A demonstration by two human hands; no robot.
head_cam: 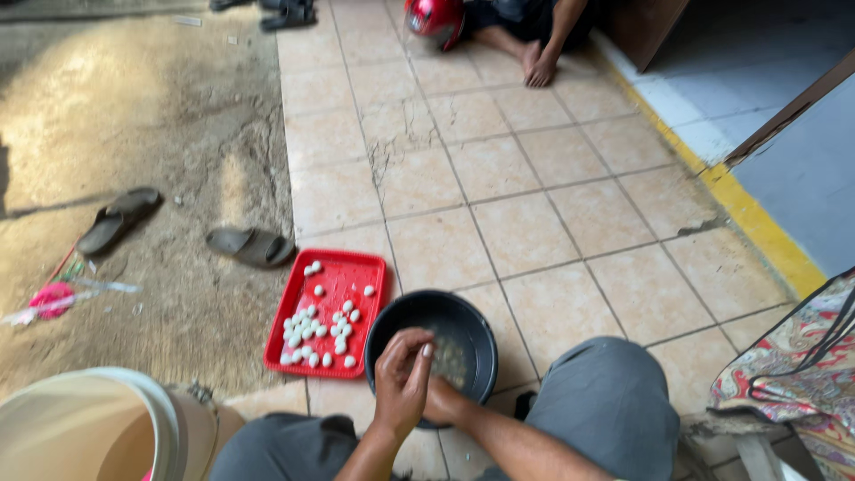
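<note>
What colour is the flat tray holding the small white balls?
Red: the flat rectangular plastic tray, clearest in the head view.

Red tray [370,267] of white eggs [307,331]; black bowl [472,321]; beige floor tiles [534,232]; grey trousers [614,401].

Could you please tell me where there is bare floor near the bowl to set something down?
Bare beige tiled floor lies beyond the round black bowl, toward the yellow step edge. Crowded: the red rectangular tray of small white balls touches the bowl's left; both hands work over it.
</note>
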